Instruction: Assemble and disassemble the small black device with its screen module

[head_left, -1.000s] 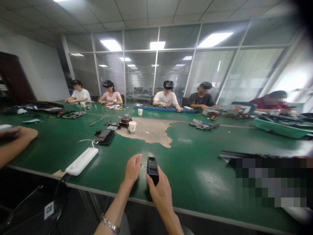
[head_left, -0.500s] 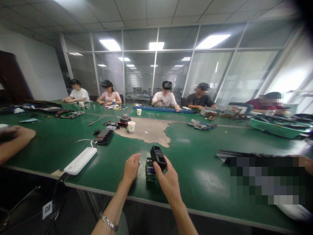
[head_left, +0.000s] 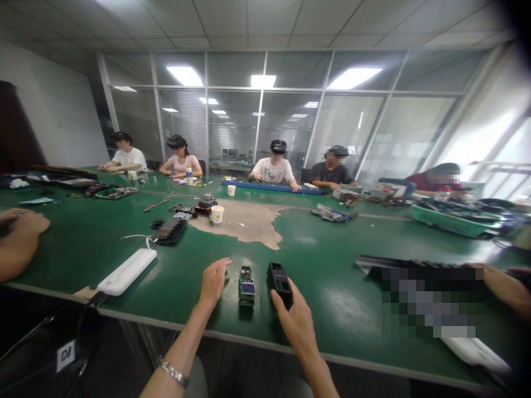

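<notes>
A small green circuit board with a little display screen (head_left: 247, 287) stands on the green table in front of me, between my two hands. My right hand (head_left: 296, 314) grips a black plastic housing (head_left: 279, 278) with openings in its face, thumb on the near side and fingers round the right side. This housing is just right of the board and apart from it. To the board's left, my left hand (head_left: 213, 284) hovers with its fingers stretched forward and holds nothing. A bracelet is on that wrist.
On the left lies a white power strip (head_left: 128, 272) with cables. Ahead, a paper cup (head_left: 217, 214) stands by a brown patch (head_left: 257, 224). A green basket (head_left: 454, 221) is at the right. Co-workers sit across the table; other people's hands (head_left: 504, 284) show at both sides.
My right hand has moved the black housing rightward, off the circuit board, which now shows whole. My left hand stays open beside it. The view has turned slightly right.
</notes>
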`<state>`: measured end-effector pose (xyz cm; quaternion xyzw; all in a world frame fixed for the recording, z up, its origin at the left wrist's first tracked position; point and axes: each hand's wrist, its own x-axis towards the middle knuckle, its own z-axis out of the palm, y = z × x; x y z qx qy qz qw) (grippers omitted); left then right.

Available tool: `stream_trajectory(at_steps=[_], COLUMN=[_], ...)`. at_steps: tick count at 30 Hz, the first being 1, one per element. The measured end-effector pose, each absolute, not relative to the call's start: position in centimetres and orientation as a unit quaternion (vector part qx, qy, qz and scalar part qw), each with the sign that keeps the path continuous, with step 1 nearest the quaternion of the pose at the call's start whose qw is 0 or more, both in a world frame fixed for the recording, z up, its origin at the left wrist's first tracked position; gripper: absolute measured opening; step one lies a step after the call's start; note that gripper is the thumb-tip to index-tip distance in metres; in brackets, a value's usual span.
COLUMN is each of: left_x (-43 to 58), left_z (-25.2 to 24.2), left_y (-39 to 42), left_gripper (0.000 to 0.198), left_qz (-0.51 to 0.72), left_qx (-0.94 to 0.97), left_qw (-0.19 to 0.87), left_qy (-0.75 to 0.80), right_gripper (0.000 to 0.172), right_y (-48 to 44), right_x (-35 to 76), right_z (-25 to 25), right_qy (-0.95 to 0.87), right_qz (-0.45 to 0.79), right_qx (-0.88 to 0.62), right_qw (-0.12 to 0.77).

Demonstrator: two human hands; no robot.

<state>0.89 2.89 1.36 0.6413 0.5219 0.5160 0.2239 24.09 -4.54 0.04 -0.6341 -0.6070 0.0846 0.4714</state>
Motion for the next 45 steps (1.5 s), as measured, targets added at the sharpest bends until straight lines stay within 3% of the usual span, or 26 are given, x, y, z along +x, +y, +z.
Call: stream_trajectory(at_steps=[11,17,22,30,36,45], left_x=[1.3,1.3,1.3,1.3,1.3,1.1], left_z=[0.9,1.1,1.2,1.3,1.3,1.4], left_y=[3.4,2.9,2.7,2.5,2.7,2.4], left_gripper=[0.041,0.043,0.044,0.044,0.046,0.045], left_qz=[0.500,0.493,0.487,0.498,0.497,0.501], left_qx=[0.632,0.650,0.658,0.656,0.653,0.654], left_qw=[0.203,0.183,0.176,0.178,0.181,0.181], left_qy=[0.556,0.549,0.547,0.538,0.541,0.537], right_gripper=[0.061,0.083,0.090,0.068,0.062,0.057], right_y=[-4.6,-4.7,-4.8,-5.0,-5.7,-5.3], right_x=[24.1,23.8,23.9,24.0,22.6,17.4], right_z=[-1.1,-1.5,-1.5,-1.4,1.5,5.2], right_qy=[-0.612,-0.603,-0.593,-0.614,-0.587,-0.618], right_qz=[0.030,0.003,0.007,0.018,0.113,0.099], right_qx=[-0.653,-0.677,-0.684,-0.679,-0.677,-0.641], right_qw=[0.446,0.422,0.425,0.402,0.429,0.445])
